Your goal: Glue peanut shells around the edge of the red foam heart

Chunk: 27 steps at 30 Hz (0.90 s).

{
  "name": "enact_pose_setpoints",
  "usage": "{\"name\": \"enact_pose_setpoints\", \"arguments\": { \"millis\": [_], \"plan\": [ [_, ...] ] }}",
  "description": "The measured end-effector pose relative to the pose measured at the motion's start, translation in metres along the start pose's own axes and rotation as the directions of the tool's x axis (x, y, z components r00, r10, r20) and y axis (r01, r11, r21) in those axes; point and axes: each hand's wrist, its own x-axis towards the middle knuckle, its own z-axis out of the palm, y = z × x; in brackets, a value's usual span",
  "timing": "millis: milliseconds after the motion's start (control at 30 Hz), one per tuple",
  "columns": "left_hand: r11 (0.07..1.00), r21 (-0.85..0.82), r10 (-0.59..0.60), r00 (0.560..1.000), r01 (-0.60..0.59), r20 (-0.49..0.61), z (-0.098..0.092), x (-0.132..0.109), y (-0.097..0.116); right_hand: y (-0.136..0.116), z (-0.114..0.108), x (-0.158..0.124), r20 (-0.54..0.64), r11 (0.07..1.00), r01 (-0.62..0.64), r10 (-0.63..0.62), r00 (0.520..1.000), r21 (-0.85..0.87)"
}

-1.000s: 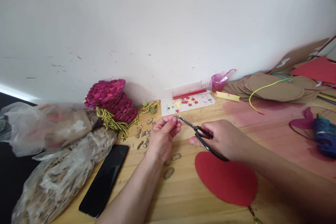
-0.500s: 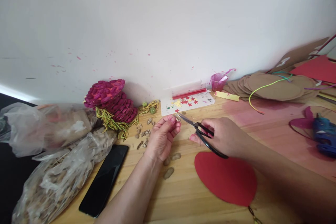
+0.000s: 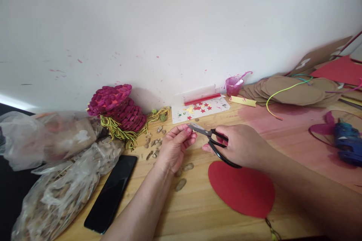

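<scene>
My right hand [image 3: 240, 145] grips black-handled scissors [image 3: 210, 138], blades pointing left. Their tips meet the fingertips of my left hand [image 3: 175, 145], which pinches something small that I cannot make out. Both hands hover over a wooden table [image 3: 198, 203]. Pale shell-like pieces [image 3: 181, 183] lie on the wood just under my left hand, and more small pieces [image 3: 154, 147] are scattered to its left. A red paper disc [image 3: 241, 190] lies flat below my right hand.
A black phone [image 3: 111, 192] lies front left beside two clear plastic bags [image 3: 56, 180]. A magenta woven piece [image 3: 118, 107] with yellow cord leans on the wall. Also present: a star sticker sheet [image 3: 200, 108], a pink cup [image 3: 233, 84], brown card shapes [image 3: 294, 92] and a blue glue gun [image 3: 346, 141].
The scissor blades have shifted slightly toward my left fingertips. The view has drifted a little; both hands stay in nearly the same place.
</scene>
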Motion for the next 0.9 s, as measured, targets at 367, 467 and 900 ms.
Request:
{"name": "enact_pose_setpoints", "arguments": {
  "millis": [367,467,900],
  "plan": [
    [1.000,-0.011,-0.008,1.000,0.008,-0.010,0.000,0.000,0.000,0.001,-0.001,-0.001,0.026,1.000,0.024,-0.024,0.999,0.007],
    [1.000,-0.015,-0.011,1.000,0.011,-0.008,0.000,0.000,0.000,0.000,-0.001,0.000,0.029,1.000,0.012,-0.012,0.999,-0.002],
    [0.998,-0.027,0.056,0.994,-0.053,0.094,0.000,-0.004,0.001,0.011,-0.009,0.011,-0.008,0.995,-0.089,0.089,0.996,-0.034]
  ]
}}
